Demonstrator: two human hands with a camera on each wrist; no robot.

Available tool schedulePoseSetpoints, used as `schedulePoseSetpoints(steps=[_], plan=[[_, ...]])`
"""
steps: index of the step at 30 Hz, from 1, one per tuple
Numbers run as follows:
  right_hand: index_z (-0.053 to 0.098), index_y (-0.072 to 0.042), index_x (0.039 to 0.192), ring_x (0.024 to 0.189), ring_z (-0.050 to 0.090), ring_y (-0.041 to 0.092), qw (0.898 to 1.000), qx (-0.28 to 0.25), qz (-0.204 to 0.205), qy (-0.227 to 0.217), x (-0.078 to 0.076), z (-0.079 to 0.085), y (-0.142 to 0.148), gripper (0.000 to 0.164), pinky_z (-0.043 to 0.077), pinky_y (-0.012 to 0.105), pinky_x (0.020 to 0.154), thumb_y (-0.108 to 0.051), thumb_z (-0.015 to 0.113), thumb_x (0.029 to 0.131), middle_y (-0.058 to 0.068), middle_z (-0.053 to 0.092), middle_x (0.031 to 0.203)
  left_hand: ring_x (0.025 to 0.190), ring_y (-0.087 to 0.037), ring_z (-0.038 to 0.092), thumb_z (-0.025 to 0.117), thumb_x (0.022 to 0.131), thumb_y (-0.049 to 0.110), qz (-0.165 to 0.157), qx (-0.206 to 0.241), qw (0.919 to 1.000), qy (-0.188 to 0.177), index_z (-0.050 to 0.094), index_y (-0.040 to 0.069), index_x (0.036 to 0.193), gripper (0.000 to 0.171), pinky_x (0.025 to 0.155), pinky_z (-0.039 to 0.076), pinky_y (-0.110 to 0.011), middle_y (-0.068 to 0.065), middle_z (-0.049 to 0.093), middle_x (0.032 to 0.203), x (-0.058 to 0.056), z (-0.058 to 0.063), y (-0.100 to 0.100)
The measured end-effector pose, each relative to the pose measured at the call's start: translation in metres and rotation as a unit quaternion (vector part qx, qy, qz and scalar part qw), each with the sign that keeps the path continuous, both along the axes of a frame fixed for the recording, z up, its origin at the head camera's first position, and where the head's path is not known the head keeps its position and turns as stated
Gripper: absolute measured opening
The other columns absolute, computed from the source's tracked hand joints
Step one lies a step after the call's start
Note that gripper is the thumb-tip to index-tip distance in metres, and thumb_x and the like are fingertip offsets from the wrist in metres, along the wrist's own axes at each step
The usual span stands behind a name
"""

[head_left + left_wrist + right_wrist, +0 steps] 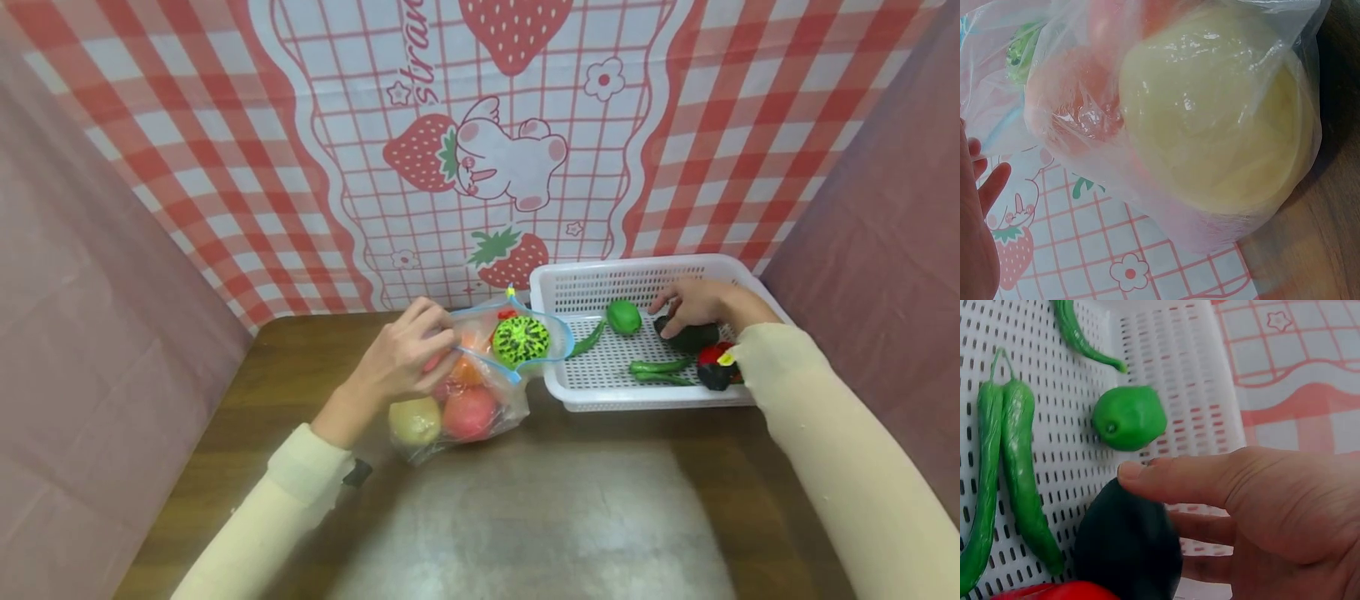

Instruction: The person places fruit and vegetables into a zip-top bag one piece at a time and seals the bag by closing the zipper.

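Observation:
My left hand [416, 350] pinches the rim of a clear zip bag [513, 408] with a blue-edged mouth. Through the plastic show a yellow-green fruit [1216, 119], a pinkish-red fruit [471, 412] and an orange one [468, 367]. A green, dark-striped round piece [521, 340] sits by the bag's mouth. Inside the white basket [558, 387], my right hand [697, 302] reaches over a dark oval fruit like an avocado [1129, 544]. Its thumb overlaps the fruit's top end, with straight fingers on the far side, their tips hidden.
A green lime-like fruit [1129, 417] lies near the right thumb. Long green peppers [1019, 462] and a red-and-black item [716, 367] share the basket. The wooden table [525, 517] extends toward me; a checked strawberry cloth [465, 158] hangs behind.

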State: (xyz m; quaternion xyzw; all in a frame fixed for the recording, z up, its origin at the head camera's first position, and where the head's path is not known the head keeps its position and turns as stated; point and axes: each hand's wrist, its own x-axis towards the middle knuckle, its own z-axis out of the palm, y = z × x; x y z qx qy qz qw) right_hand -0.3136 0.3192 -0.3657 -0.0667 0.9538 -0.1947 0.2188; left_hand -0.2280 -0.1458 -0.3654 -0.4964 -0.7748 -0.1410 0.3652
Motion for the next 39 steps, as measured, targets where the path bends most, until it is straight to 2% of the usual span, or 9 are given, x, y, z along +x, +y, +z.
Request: schedulePoseSetpoints(steps=[3,6,10,16,20,25,29,34,39], plan=[[0.061,-0.007,0.134,0.113,0.054,0.047,1.0,0.007,-0.018,-0.017,-0.002,-0.005,0.005,0.055,0.056,0.056,0.086,-0.02,0.079,0.084,0.036,0.051,0.136,0.093,-0.022,0.057,0.066,0.087,0.02,0.0,0.0,1.0,0.001,0.064,0.011,0.087,0.009,0.054,0.054,-0.026,-0.006,0.062,0.095,0.0,0.001,0.0],[0.061,-0.009,0.136,0.113,0.053,0.046,0.999,0.015,-0.027,-0.015,-0.005,-0.009,0.008,0.058,0.057,0.05,0.081,-0.021,0.079,0.083,0.035,0.05,0.137,0.093,-0.022,0.057,0.066,0.087,0.02,-0.001,0.0,1.0,0.0,0.064,0.011,0.087,0.009,0.054,0.054,-0.026,-0.006,0.062,0.096,0.0,0.001,0.0],[0.059,-0.011,0.138,0.115,0.053,0.047,0.999,0.009,-0.035,-0.013,-0.006,-0.011,0.01,0.059,0.056,0.054,0.086,-0.02,0.079,0.083,0.034,0.05,0.139,0.093,-0.022,0.057,0.065,0.088,0.02,-0.003,-0.001,1.0,0.0,0.064,0.011,0.087,0.009,0.055,0.055,-0.026,-0.006,0.062,0.095,-0.001,0.001,0.0],[0.057,-0.012,0.14,0.113,0.055,0.047,0.999,-0.001,-0.034,-0.009,-0.004,-0.007,0.005,0.061,0.059,0.05,0.079,-0.024,0.079,0.084,0.034,0.048,0.14,0.093,-0.022,0.057,0.066,0.087,0.02,-0.004,-0.003,1.0,-0.001,0.064,0.011,0.087,0.009,0.055,0.055,-0.027,-0.007,0.062,0.095,-0.001,0.001,0.001],[0.056,-0.011,0.141,0.109,0.06,0.044,0.999,-0.033,-0.012,0.01,0.0,0.004,-0.008,0.061,0.062,0.05,0.078,-0.023,0.078,0.086,0.034,0.049,0.14,0.093,-0.022,0.057,0.065,0.088,0.02,-0.001,-0.006,1.0,-0.003,0.064,0.011,0.087,0.009,0.055,0.055,-0.026,-0.006,0.062,0.096,-0.001,0.003,0.001],[0.057,-0.01,0.141,0.1,0.067,0.035,0.996,-0.083,0.019,0.037,0.005,0.025,-0.03,0.056,0.064,0.05,0.081,-0.019,0.075,0.089,0.033,0.052,0.138,0.092,-0.022,0.057,0.065,0.088,0.02,0.0,-0.007,1.0,0.001,0.063,0.011,0.086,0.009,0.055,0.054,-0.026,-0.006,0.061,0.095,-0.001,0.003,0.001],[0.055,-0.012,0.142,0.102,0.067,0.033,0.991,-0.113,0.03,0.061,0.015,0.041,-0.05,0.058,0.064,0.049,0.084,-0.022,0.076,0.088,0.027,0.055,0.138,0.091,-0.022,0.057,0.066,0.088,0.02,-0.003,-0.006,1.0,0.006,0.063,0.012,0.085,0.009,0.055,0.054,-0.026,-0.006,0.061,0.094,-0.002,0.003,0.002],[0.056,-0.016,0.14,0.101,0.068,0.032,0.984,-0.158,0.022,0.077,0.031,0.058,-0.076,0.058,0.065,0.046,0.082,-0.028,0.077,0.088,0.023,0.058,0.135,0.091,-0.021,0.056,0.07,0.085,0.022,-0.01,-0.003,0.9999,0.005,0.064,0.012,0.086,0.012,0.052,0.052,-0.025,-0.006,0.061,0.094,-0.003,0.002,0.002],[0.059,-0.016,0.135,0.097,0.068,0.03,0.97,-0.217,0.033,0.101,0.044,0.069,-0.098,0.053,0.066,0.041,0.075,-0.026,0.078,0.087,0.02,0.063,0.127,0.09,-0.021,0.056,0.074,0.082,0.024,-0.011,-0.002,0.9999,0.007,0.065,0.012,0.087,0.015,0.05,0.051,-0.024,-0.006,0.061,0.093,-0.003,0.003,0.002]])
